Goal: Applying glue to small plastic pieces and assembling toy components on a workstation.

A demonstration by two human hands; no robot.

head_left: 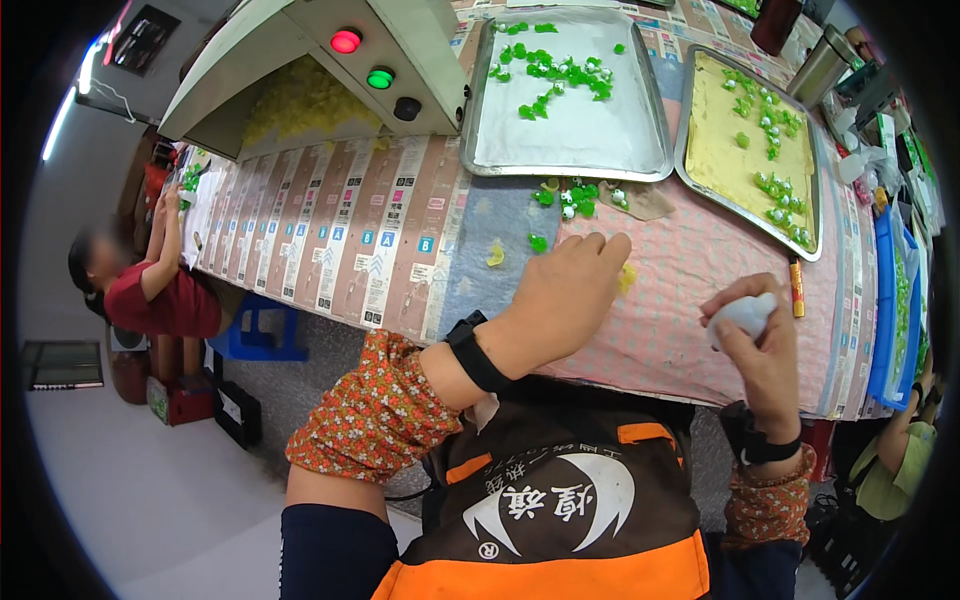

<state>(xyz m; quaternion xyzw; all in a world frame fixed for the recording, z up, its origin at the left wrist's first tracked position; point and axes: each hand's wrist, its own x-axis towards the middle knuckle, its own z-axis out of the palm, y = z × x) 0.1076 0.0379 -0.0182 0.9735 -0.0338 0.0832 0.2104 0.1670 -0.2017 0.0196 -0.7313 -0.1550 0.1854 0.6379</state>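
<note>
The white bulb [742,318] is clasped in the right hand [765,365] over the bench's [300,240] near edge. Apart from it, the left hand [565,300] curls by a yellow piece [627,278]; its grip I can't tell. Piecework seems underway; next calls for steady fingers.

Bright; tube light [59,123] glares (edges bowed).

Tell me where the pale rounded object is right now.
In the head view, the pale rounded object is right of centre, held in the right hand over the pink cloth, below the yellow-lined tray and left of the yellow tube.
</note>
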